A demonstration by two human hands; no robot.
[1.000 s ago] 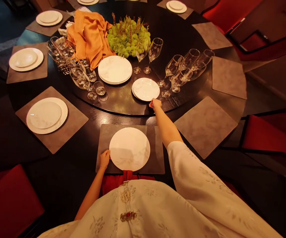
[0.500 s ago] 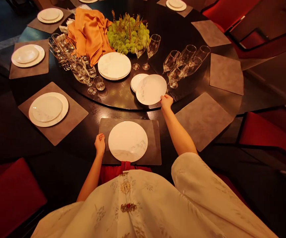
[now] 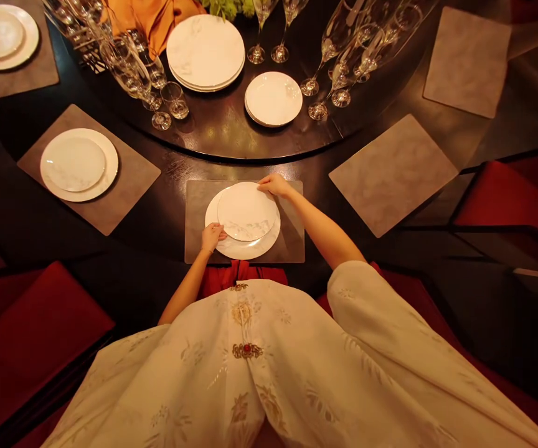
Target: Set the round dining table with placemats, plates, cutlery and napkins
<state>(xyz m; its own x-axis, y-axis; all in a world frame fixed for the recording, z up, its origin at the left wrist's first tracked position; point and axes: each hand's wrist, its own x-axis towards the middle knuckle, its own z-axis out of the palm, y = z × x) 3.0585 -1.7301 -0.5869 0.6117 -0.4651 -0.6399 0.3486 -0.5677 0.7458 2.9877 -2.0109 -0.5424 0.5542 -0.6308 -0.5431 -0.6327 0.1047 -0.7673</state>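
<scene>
The right hand [image 3: 274, 185] lies slightly open on the top plate [image 3: 246, 211] at its 1 o'clock, grip unclear. The left hand [image 3: 213, 237] rests open on the wider plate [image 3: 243, 249] beneath, at 8 o'clock. Both plates sit on a gray mat [image 3: 292, 242] on the dark table [image 3: 175, 171], a red chair [image 3: 507, 199] at 3 o'clock.

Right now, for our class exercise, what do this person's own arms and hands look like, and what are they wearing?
The left hand and right hand are bare, with no gloves. The arms come out of wide cream sleeves on a robe with pale floral embroidery, a red-and-gold clasp, and a red garment beneath.
</scene>
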